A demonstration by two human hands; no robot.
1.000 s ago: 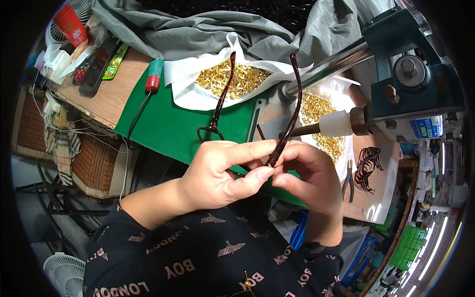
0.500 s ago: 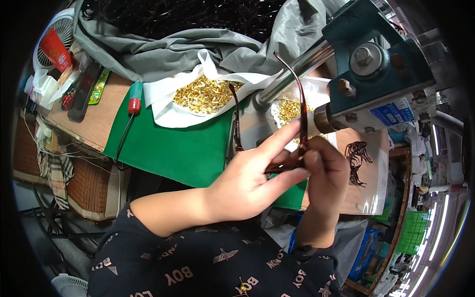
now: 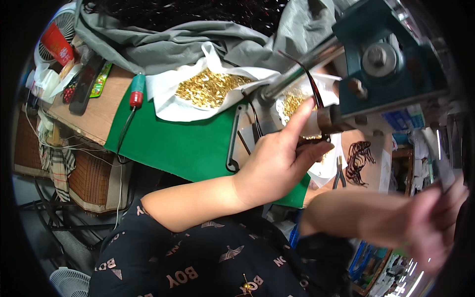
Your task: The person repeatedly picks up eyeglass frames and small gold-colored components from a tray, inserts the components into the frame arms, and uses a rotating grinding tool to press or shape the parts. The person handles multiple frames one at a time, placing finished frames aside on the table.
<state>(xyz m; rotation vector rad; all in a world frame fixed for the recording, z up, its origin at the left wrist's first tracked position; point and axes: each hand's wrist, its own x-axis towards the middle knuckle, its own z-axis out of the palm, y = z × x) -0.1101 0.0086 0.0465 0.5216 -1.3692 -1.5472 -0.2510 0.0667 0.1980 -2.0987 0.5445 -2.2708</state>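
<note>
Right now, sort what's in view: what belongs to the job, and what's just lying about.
Likely part of the job:
eyeglass frame, in the left hand
dark green machine, near the blurred right hand
gold pieces, heaped on white sheeting

Apparently just lying about:
red item
green packet
plaid cloth

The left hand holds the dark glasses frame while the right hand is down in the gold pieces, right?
No: the right hand isn't in the gold pieces; the head view shows it, blurred, out at the right by a grey lever. The left hand does hold the dark glasses frame.
</note>
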